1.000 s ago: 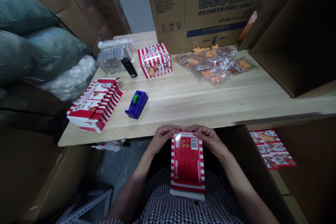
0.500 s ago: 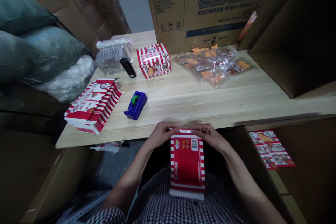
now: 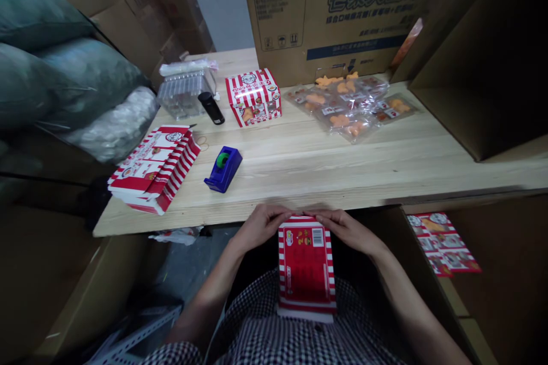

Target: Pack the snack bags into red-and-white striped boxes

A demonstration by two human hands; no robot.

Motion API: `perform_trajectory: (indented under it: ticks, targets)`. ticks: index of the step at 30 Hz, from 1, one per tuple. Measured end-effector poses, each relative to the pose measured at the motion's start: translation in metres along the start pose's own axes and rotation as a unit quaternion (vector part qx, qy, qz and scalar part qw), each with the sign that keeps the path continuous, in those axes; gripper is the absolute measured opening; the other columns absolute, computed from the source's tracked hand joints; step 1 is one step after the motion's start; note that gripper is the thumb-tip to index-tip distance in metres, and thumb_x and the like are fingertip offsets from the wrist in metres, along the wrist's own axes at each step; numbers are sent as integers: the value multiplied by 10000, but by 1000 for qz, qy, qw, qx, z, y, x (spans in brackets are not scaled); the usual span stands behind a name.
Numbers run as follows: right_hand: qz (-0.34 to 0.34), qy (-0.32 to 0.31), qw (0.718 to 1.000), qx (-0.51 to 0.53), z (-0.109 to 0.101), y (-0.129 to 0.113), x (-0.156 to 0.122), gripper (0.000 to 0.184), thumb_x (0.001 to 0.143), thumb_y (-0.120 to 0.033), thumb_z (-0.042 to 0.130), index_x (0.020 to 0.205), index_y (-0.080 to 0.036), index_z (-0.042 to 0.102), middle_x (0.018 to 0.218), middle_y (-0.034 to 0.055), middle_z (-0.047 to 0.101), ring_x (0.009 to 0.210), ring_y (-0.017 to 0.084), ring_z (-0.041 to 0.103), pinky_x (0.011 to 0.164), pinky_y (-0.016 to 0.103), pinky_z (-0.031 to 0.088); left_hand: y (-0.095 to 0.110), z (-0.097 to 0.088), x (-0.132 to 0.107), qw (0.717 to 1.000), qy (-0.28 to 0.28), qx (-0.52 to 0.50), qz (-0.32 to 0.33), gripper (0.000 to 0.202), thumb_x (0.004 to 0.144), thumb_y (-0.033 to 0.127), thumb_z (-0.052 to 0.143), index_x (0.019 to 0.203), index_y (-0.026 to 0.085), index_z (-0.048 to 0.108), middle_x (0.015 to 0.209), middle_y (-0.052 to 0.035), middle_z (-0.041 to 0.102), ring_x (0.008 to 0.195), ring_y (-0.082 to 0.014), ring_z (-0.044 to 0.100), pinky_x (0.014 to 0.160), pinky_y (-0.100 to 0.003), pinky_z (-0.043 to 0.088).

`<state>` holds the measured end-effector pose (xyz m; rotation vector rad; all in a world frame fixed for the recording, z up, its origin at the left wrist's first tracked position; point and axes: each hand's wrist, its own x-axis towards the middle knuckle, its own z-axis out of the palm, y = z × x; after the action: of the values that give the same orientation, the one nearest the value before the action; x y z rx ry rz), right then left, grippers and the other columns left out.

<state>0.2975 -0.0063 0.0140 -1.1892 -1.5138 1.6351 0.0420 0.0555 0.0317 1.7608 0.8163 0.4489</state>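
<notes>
The person's 2 forearms slant inward and forward from the sides, bringing the hands close together at the front edge of the table. The left hand and right hand curl inward, fingers pinched narrow on the top edge of a red-and-white striped carton, near its 2 upper corners. The carton extends from the fingertips toward the checked shirt (a barcode shows upper right). Beyond the left hand sits a blue tape dispenser.

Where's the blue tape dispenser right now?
The dispenser sits left of centre in the head view, on the table, right of the striped cartons.
</notes>
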Motion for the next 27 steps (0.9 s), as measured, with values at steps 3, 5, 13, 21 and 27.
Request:
perform_trajectory:
  ticks: [3, 5, 13, 21, 27]
  targets:
    - [-38, 36, 997, -51, 5, 2, -13, 378, 986, -433, 531, 1343, -328, 600, 1414, 33, 600, 1334, 238, 522, 1166, 521, 333, 7, 3, -15, 999, 4, 25, 34, 337, 971, 327, 532, 1272, 258, 665, 1183, -64, 737, 1042, -226, 695, 932, -370, 534]
    - [-45, 54, 996, -54, 8, 6, -20, 377, 983, -413, 543, 1347, -330, 594, 1425, 38, 587, 1345, 241, 506, 1165, 527, 333, 9, 7, -24, 998, 14, 34, 44, 396, 959, 301, 559, 1354, 290, 592, 1328, -60, 661, 1196, -237, 634, 1037, -428, 488]
    - [-39, 87, 995, 25, 23, 5, -14, 251, 916, -399, 650, 1133, -304, 733, 1191, 57, 717, 1142, 239, 648, 1023, 456, 492, -2, 28, -37, 996, 73, -46, 31, 316, 962, 263, 557, 1255, 297, 670, 1304, -57, 675, 1217, -227, 625, 1069, -459, 475]
    - [-78, 216, 973, -29, 14, -24, -26, 185, 867, -371, 697, 996, -271, 784, 1098, 67, 751, 1069, 260, 684, 974, 411, 534, -13, -42, -40, 956, 293, -19, -3, 487, 910, 317, 616, 1384, 270, 520, 1438, -94, 544, 1319, -246, 520, 1118, -436, 404]
    - [-67, 306, 948, -52, 2, -22, -45, 186, 802, -408, 730, 923, -276, 781, 1119, 53, 736, 1066, 295, 686, 962, 375, 564, -61, -150, -41, 865, 467, 88, -164, 311, 746, 418, 718, 937, 178, 668, 1090, -99, 669, 1149, -285, 567, 986, -408, 442]
